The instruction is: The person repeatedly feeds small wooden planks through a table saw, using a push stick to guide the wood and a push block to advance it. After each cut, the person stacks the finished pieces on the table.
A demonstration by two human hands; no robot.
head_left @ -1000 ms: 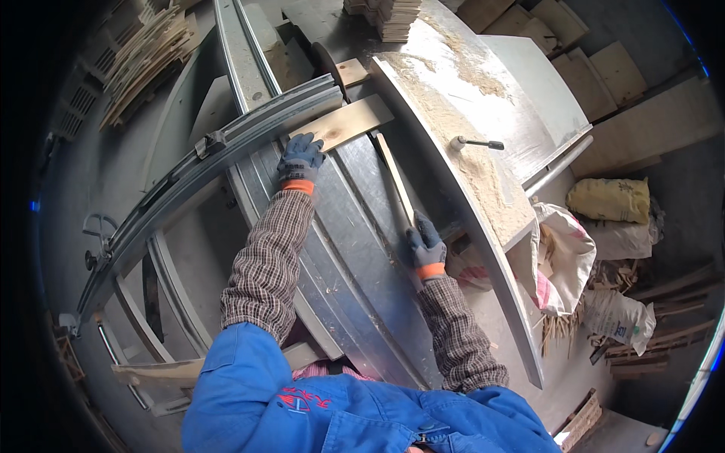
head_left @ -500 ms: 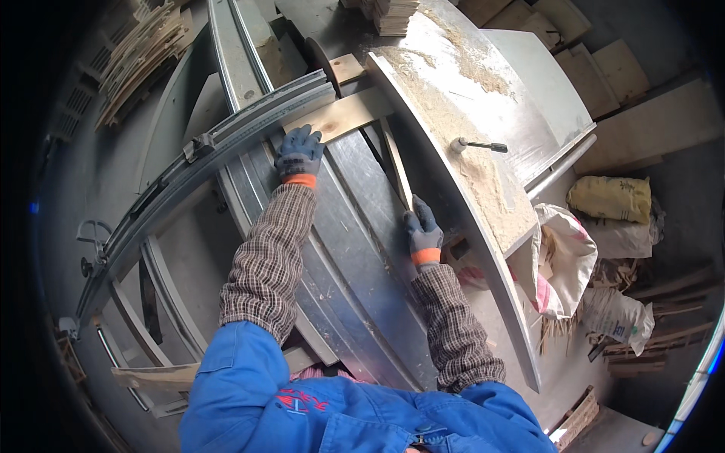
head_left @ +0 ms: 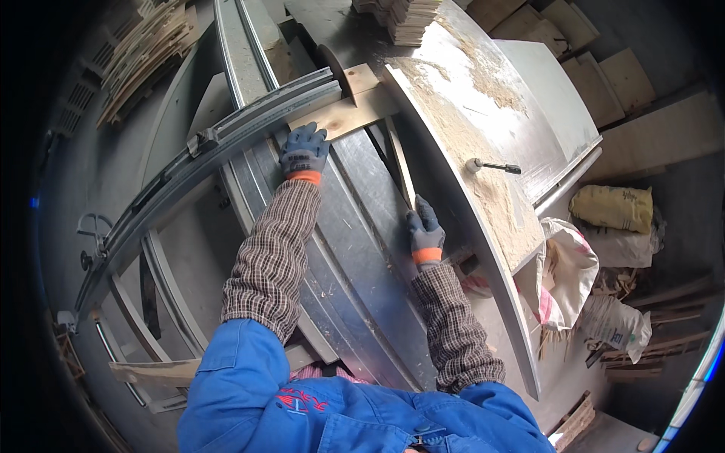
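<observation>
A pale wooden board is pressed flat on the saw table by the gloved left hand, fingers spread; a thin wooden strip is gripped by the right hand, beside the sawdust-covered surface.

On the right side, near the bench edge, stood several sacks. A yellow woven sack with dark print lay on its side, above the others. Below it, an open white plastic sack with red stripes hung just beside the bench. Lower still lay a pale grey-white filled sack. No signs or screens showed.
</observation>
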